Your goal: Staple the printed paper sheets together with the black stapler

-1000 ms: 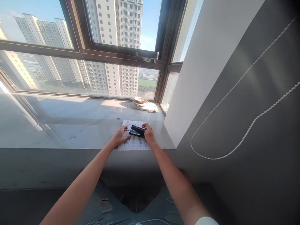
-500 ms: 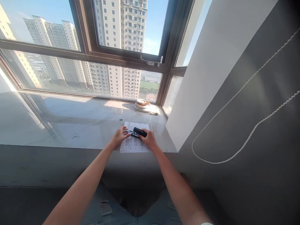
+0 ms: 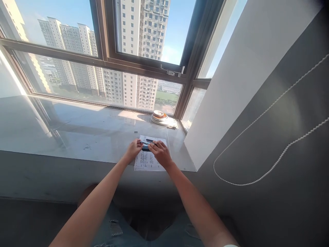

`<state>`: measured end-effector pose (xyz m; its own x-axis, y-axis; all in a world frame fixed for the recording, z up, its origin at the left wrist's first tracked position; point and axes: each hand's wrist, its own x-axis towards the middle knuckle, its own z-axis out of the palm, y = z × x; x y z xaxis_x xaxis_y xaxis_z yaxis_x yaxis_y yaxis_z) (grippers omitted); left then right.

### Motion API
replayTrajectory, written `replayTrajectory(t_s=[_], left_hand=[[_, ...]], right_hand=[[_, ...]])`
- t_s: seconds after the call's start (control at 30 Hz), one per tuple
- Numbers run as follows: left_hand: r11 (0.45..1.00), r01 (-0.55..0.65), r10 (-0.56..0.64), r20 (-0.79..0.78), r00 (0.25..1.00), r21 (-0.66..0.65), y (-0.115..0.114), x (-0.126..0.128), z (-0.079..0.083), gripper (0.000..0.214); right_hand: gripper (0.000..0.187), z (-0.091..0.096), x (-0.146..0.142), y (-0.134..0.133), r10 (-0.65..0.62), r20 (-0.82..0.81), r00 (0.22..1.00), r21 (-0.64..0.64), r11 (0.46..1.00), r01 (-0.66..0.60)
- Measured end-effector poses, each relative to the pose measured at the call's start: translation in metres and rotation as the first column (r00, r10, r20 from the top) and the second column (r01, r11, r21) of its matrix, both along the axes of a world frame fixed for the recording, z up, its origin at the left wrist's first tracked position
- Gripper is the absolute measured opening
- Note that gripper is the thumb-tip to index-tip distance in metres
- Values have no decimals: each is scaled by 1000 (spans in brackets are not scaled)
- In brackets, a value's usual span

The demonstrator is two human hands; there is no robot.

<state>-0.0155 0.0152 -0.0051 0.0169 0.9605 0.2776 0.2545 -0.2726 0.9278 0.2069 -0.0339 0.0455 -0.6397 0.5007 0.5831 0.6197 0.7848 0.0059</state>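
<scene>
A black stapler [image 3: 145,148] lies on its side above printed sheets of paper [image 3: 147,165], its two arms apart and a shiny metal part showing between them. My left hand [image 3: 134,149] pinches the stapler's left end with thumb and fingertips. From the right, my right hand [image 3: 162,154] wraps over the other end, hiding much of it. Whether the left fingertips also hold a small piece, such as staples, is too small to make out. Beyond the paper, a small dark grey piece [image 3: 136,132] rests on the sill.
The papers lie at the front edge of a glossy window sill [image 3: 102,151]. Tiny scattered bits [image 3: 87,148] are to the left. Stacked round plates or coils [image 3: 159,117] stand by the window corner. At right, a beaded cord [image 3: 239,184] hangs before the wall.
The stapler has been turned in my hands, and my right hand now lies over it with the knuckles up. My left hand stays at its left end. The view has shifted slightly.
</scene>
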Motion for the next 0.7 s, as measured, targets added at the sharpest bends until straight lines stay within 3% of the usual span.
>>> replayTrajectory(t_s=[0.1,0.2,0.3,0.4,0.5,0.6,0.7], left_hand=[[1000,-24,24,-23,999,12,1,0,-1,38],[999,9,-7,56,998,-38,2,1,-2,38],[996,41,-33,106,994,-76,1,2,-2,38],[997,71,-67,98,993,-39,-2,1,0,40],[987,160,-162,102,982,22,-7,1,5,43],[961,271,-275,124,953,49,-14,2,13,45],[947,319,-320,109,941,24,-22,4,21,47]], right_hand=[[41,2,0,0,0,16,1000,15,1000,0],[41,0,2,-1,-15,29,999,41,999,14],[43,-8,2,-3,-105,-113,988,23,994,108],[37,-17,-2,-2,-302,-406,863,-145,953,265],[27,-24,-5,2,-466,-547,696,-394,876,277],[26,-25,-4,5,-514,-534,671,-527,823,212],[33,-21,-4,2,-439,-560,703,-404,885,231]])
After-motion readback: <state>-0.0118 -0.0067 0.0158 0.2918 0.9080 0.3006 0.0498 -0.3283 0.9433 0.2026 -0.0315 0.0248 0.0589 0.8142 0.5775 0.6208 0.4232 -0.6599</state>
